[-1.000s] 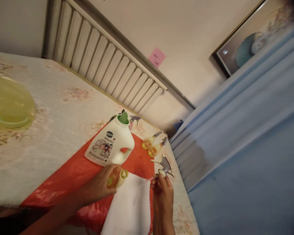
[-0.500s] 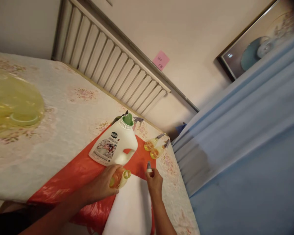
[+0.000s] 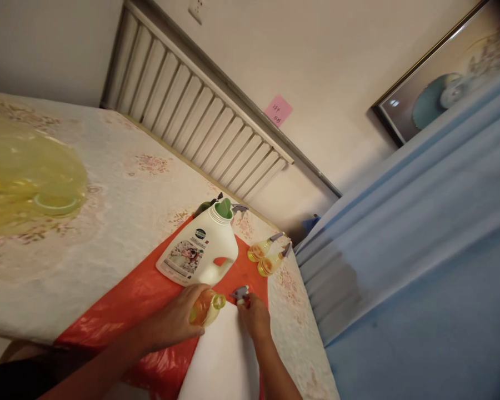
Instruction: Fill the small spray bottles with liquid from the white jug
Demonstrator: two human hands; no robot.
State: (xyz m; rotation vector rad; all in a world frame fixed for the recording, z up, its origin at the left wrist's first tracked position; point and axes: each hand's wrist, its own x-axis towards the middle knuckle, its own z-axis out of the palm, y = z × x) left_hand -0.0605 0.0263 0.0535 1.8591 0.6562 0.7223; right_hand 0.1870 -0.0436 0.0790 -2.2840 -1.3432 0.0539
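Bottle (image 3: 207, 309) above red sheet (image 3: 129, 300), radiator (image 3: 200, 111) beyond

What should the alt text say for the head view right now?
The person's left hand holds a small open yellow bottle, and the right hand holds a grey spray head near its mouth, by a white cloth. Beyond the hands, a large open white jug is on a red sheet, with two yellow spray bottles to its right.

The left hand (image 3: 185, 315) partly covers a small bottle (image 3: 211, 306), the right hand (image 3: 256, 318) a spray head (image 3: 240, 292). The left edge cuts off a yellow object (image 3: 29, 178), the bottom edge a white cloth (image 3: 220, 355). The pink note (image 3: 279, 111) is too small to read.
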